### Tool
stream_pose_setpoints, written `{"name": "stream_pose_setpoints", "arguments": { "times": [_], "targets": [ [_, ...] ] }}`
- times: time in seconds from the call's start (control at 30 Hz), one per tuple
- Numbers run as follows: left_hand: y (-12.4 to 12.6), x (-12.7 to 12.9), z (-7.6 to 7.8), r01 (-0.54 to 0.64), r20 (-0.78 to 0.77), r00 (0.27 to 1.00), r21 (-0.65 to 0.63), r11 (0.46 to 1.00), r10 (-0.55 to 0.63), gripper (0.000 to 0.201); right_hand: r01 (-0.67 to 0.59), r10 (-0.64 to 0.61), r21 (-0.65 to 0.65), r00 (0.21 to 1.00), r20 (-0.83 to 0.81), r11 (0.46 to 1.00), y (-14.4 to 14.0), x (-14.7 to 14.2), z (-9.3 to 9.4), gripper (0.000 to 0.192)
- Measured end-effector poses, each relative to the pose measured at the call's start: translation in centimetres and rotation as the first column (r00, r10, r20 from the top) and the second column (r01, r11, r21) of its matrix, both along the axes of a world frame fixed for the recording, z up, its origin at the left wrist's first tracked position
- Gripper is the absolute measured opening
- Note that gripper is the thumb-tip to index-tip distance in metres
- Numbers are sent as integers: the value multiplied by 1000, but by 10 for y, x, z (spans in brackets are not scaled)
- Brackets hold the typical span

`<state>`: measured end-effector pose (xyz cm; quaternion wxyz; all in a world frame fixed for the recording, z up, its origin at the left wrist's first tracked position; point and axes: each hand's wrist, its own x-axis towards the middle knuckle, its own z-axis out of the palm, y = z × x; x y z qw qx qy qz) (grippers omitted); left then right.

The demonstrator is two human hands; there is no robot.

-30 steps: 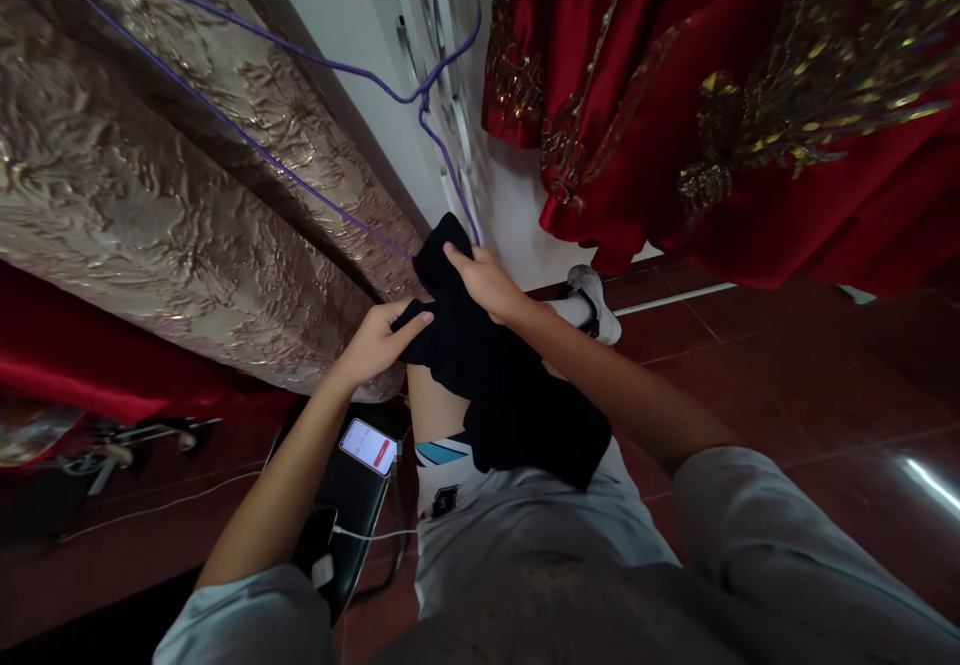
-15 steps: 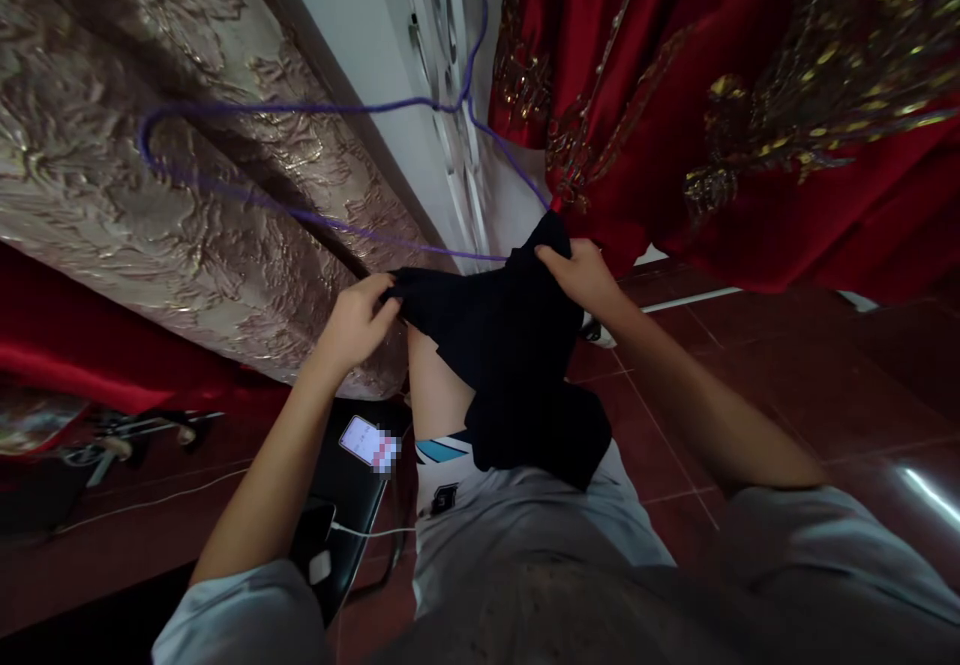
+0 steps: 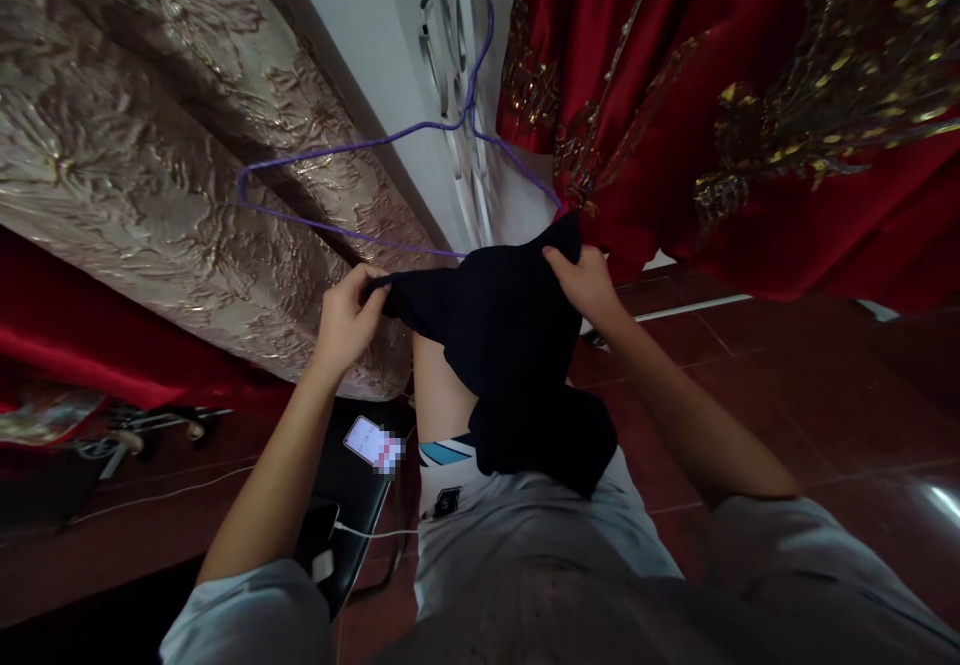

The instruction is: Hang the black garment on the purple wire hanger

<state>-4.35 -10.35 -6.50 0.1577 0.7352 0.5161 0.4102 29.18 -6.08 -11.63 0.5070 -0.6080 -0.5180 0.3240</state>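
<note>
Garment [image 3: 510, 345] stretched between left hand [image 3: 346, 313] and right hand [image 3: 589, 283] — hanger [image 3: 360, 150] behind, phone [image 3: 369, 442] below left.

— What does the dark garment [image 3: 502, 335] look like?
— Black cloth, stretched wide along its top edge, the rest hanging down in folds onto the lap.

— And the hanger [image 3: 390, 190]?
— Thin purple wire, tilted. Its right arm runs into the garment's top right corner; its left loop sticks out bare to the left, and its hook points upward.
</note>
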Motion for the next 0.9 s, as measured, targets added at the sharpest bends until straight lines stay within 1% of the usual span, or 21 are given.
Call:
{"name": "stream_pose_setpoints", "arguments": {
  "times": [0.03,0.07,0.13,0.2,0.27,0.33,0.43,0.5,0.57,0.67,0.73,0.83,0.9],
  "targets": [
    [0,-2,-3,27,36,999,-17,999,-26,22,26,-27,12,1000,6,1000,0,4,2,36],
    [1,-4,-5,51,69,996,-29,998,-49,35,47,-47,20,999,12,999,-1,7,3,36],
    [6,-6,-8,73,105,992,-27,997,-70,70,75,-76,28,997,33,997,-2,13,7,38],
    [15,-5,-5,68,110,992,9,998,-68,97,96,-99,38,993,65,995,-4,16,9,40],
    [25,-2,2,51,144,988,67,996,-60,111,114,-119,49,988,99,992,-4,19,10,41],
    [32,4,12,34,202,978,114,993,-56,118,124,-131,66,984,121,990,-4,22,9,43],
    [31,14,24,2,303,952,167,986,-53,129,133,-145,91,979,146,987,-3,27,10,44],
    [26,20,27,-18,366,929,203,979,-59,131,133,-149,107,975,166,985,-3,31,10,44],
    [21,22,26,-17,405,912,216,976,-73,129,127,-149,131,972,181,983,-3,34,10,43],
    [21,18,22,14,417,904,184,983,-91,122,109,-135,149,974,181,983,-4,38,11,43],
    [23,13,19,12,405,911,165,986,-79,116,94,-115,137,981,155,986,-4,37,13,41],
    [25,6,15,-19,349,936,147,989,-34,100,39,-52,118,993,107,992,-3,24,20,39],
    [22,2,13,-42,284,959,131,990,3,88,-45,33,126,995,96,991,-3,6,28,39]
  ]
}}
